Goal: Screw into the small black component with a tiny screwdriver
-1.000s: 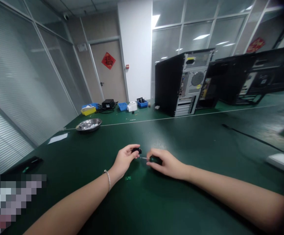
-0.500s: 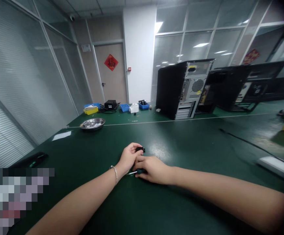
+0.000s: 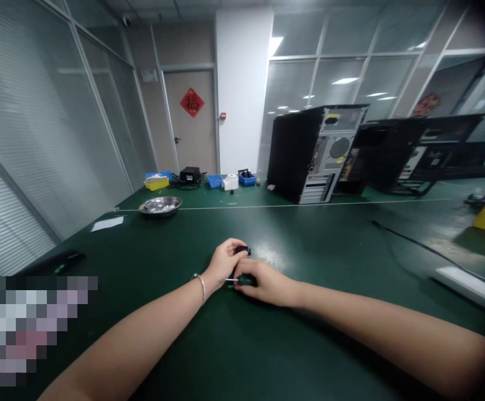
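Note:
My left hand [image 3: 224, 260], with a bracelet at the wrist, pinches a small black part [image 3: 243, 250] between thumb and fingers. What kind of part it is, I cannot make out. Close against it on the right, my right hand [image 3: 267, 283] is closed around the dark green handle of a screwdriver [image 3: 247, 279]. Its thin metal shaft points left, toward my left wrist. Both hands are low over the green table [image 3: 192, 351], and my fingers cover some of the black part and of the handle.
A metal bowl [image 3: 161, 206] with small white pieces stands at the left, near a white paper [image 3: 107, 223]. Behind are blue bins [image 3: 214, 181], a black box with cables [image 3: 189, 175] and a computer tower [image 3: 295, 156]. A black cable [image 3: 410, 238] and a white bar [image 3: 470, 287] lie right.
Both hands have shifted slightly up and right in the view. The screwdriver has turned, its shaft now nearly level instead of sloping down to the left. Each hand keeps its hold.

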### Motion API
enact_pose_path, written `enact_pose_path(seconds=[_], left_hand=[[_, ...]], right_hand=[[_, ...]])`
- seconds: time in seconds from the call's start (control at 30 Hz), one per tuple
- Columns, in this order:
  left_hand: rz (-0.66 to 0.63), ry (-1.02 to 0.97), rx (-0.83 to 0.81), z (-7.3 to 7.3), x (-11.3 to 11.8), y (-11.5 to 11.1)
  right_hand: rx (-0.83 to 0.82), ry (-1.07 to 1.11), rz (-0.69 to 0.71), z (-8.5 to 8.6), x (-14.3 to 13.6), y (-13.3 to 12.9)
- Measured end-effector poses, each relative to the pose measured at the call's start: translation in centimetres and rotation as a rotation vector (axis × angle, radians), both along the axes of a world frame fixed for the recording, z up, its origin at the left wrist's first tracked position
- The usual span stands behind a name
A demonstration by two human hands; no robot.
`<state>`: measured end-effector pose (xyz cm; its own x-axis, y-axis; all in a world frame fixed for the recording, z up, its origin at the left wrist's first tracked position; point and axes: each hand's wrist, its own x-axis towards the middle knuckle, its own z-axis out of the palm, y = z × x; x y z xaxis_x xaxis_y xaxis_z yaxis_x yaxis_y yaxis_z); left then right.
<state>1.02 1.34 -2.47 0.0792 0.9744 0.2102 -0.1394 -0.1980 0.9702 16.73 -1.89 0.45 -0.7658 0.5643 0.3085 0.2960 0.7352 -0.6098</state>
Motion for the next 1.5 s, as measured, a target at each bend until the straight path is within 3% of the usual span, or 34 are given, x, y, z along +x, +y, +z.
enact_pose_path(seconds=[0.1,0.23,0.4,0.63,0.83,1.07,1.2,1.5], left_hand=[[-0.062,-0.009,0.042,0.3,-0.1,-0.4],[-0.180,-0.035,0.016,0.8,0.0,-0.8],[-0.169,0.018,-0.031,1.0,0.1,-1.3],[-0.121,0.104,-0.029,1.3,0.5,-1.6],[-0.219,0.072,-0.059,2.0,0.2,-1.8],[-0.460,-0.137,-0.241,2.1,-0.1,-2.2],[-0.490,-0.156,-0.286,1.8,0.3,-2.4],[-0.552,-0.037,-0.259,2.2,0.0,-2.5]], right_hand=[[0.039,0.106,0.032,1.0,1.5,0.1],[0.120,0.264,-0.107,1.9,3.9,1.3],[0.302,0.447,-0.291,0.7,5.3,2.5],[0.339,0.373,-0.192,-0.9,5.3,2.2],[0.337,0.376,-0.188,-0.7,5.8,2.6],[0.714,0.212,-0.097,-0.3,6.5,2.2],[0.878,0.159,-0.036,0.1,6.4,1.9],[1.011,0.058,-0.052,-0.1,6.5,2.2]])
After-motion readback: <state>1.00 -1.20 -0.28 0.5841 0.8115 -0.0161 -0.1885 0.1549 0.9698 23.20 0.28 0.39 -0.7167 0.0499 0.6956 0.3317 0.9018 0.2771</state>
